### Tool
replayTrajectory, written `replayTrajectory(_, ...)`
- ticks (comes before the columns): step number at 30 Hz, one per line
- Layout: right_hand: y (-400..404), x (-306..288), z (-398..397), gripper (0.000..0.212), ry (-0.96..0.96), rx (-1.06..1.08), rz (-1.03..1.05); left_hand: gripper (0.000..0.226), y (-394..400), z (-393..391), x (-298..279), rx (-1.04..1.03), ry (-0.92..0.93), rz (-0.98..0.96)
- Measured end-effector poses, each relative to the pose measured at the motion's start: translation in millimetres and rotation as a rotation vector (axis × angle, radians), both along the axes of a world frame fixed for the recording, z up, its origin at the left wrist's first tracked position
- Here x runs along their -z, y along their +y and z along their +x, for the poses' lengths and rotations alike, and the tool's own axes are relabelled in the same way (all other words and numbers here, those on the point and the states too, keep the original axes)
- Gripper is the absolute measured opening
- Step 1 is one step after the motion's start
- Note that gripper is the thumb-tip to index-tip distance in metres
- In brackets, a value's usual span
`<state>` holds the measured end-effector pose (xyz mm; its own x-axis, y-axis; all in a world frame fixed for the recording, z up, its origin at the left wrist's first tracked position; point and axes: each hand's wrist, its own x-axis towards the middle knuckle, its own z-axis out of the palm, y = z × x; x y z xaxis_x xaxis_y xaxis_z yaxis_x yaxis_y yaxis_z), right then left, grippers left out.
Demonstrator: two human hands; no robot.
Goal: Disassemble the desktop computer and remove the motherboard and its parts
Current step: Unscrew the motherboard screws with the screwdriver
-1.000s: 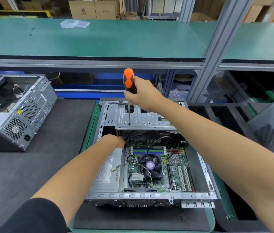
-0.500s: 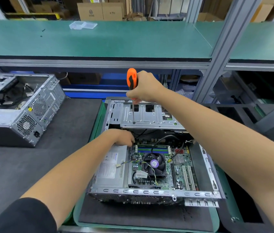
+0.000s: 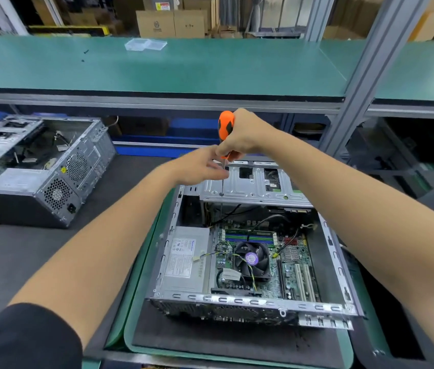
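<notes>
The right hand (image 3: pixel 245 134) grips the orange screwdriver (image 3: pixel 225 128) upright, its tip on a screw in the drive cage (image 3: pixel 253 186) at the desktop computer's (image 3: pixel 250 251) far edge; the left hand (image 3: pixel 200 166), fingers loose, reaches toward the shaft. The side panel is off, but the motherboard (image 3: pixel 285 265), fan and power supply (image 3: pixel 186 259) remain inside: early going.
</notes>
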<state>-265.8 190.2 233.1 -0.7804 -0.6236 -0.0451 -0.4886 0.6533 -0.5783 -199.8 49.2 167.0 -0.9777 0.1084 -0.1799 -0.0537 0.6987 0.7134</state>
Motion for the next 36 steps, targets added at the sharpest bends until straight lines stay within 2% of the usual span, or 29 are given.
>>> replayTrajectory(4, 1.3, 3.2, -2.6, 0.036, 0.001, 0.016, 0.012, 0.01, 19.6, -6.3, 22.0, -0.109, 0.161, 0.201)
replayTrajectory(8, 5.4, -0.8, -0.1, 0.04, -0.026, -0.035, 0.014, 0.008, 28.6, -7.4, 31.8, -0.269, 0.243, 0.254)
replayTrajectory(10, 4.9, -10.3, 1.9, 0.041, -0.053, -0.075, -0.077, 0.01, 27.6, -8.1, 33.0, -0.319, 0.259, 0.286)
replayTrajectory(12, 1.5, -21.3, 1.9, 0.037, 0.005, -0.09, -0.084, 0.012, 26.2, -9.1, 33.0, -0.319, 0.266, 0.253)
replayTrajectory(15, -3.1, -30.2, 2.9, 0.018, 0.232, -0.173, 0.137, 0.013, 25.4, -10.7, 34.2, -0.299, 0.281, 0.187)
replayTrajectory(17, -4.3, -31.1, 2.8, 0.011, 0.244, -0.216, 0.205, 0.015, 23.1, -10.5, 34.9, -0.282, 0.294, 0.114)
replayTrajectory(21, -7.2, -36.3, -0.3, 0.013, 0.256, -0.329, 0.286, 0.022, 15.4, -6.1, 32.0, -0.254, 0.3, -0.032)
replayTrajectory(24, -7.7, -38.4, -4.3, 0.018, 0.284, -0.389, 0.318, 0.025, 17.1, -6.5, 30.8, -0.237, 0.301, -0.058)
replayTrajectory(27, -7.7, -34.1, -7.2, 0.016, 0.321, -0.372, 0.302, 0.043, 17.2, -6.5, 32.2, -0.251, 0.346, -0.171)
replayTrajectory(29, -6.8, -29.9, -8.3, 0.008, 0.316, -0.34, 0.264, 0.055, 10.6, -1.4, 34.8, -0.195, 0.256, -0.194)
replayTrajectory(31, -6.3, -27.4, -8.6, 0.003, 0.286, -0.319, 0.24, 0.043, 7.1, 7.3, 40.9, -0.008, -0.005, -0.154)
replayTrajectory(33, -7.9, -26.3, -9.7, 0.003, 0.26, -0.312, 0.245, 0.026, 8.2, 14.4, 48.1, 0.208, -0.218, -0.239)
replayTrajectory(36, -8.4, -26.9, -11.6, 0.005, 0.237, -0.309, 0.232, 0.032, 14.2, 17.2, 63.4, 0.341, -0.364, -0.395)
